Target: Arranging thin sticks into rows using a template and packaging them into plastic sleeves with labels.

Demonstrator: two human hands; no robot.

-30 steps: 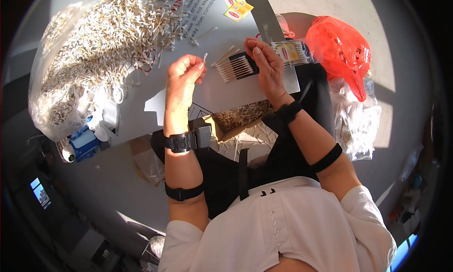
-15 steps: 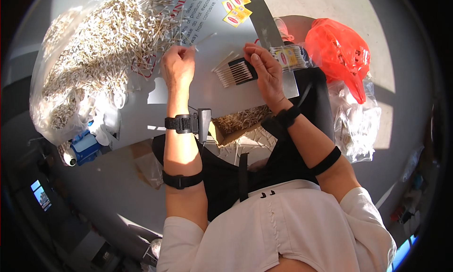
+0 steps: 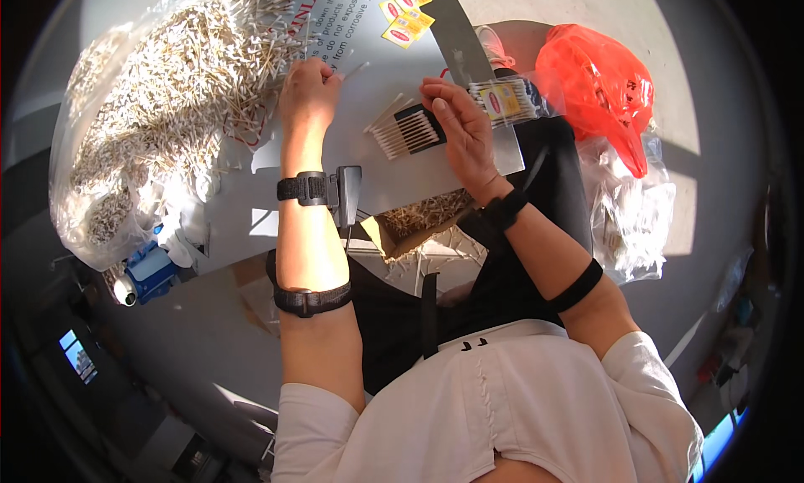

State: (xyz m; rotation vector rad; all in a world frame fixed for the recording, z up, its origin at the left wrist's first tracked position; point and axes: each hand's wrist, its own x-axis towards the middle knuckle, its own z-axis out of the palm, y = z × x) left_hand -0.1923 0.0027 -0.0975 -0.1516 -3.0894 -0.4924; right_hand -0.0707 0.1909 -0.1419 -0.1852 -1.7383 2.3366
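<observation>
My left hand (image 3: 308, 98) is pinched at the edge of a big heap of cotton swabs (image 3: 193, 73), with a cotton swab (image 3: 355, 70) sticking out to the right of its fingers. On the grey table lies a black card (image 3: 432, 130) with a row of cotton swabs (image 3: 404, 135) side by side across it; a few looser swabs lie at the row's far left. Beside that card hovers my right hand (image 3: 462, 131), fingers slightly bent and thumb apart, nothing visible in it. Just beyond it is a clear packet of swabs (image 3: 504, 100) with a yellow label.
Several yellow cards (image 3: 407, 23) lie at the far table edge. To the right are a red plastic bag (image 3: 599, 89) and a clear bag (image 3: 632, 207). Below the near table edge stands a cardboard box (image 3: 389, 238) of swabs. A blue-and-white container (image 3: 151, 274) sits at the left.
My left hand has moved slightly up and left toward the heap, the swab still at its fingertips. The right hand has barely shifted; the whole view moved a little.
</observation>
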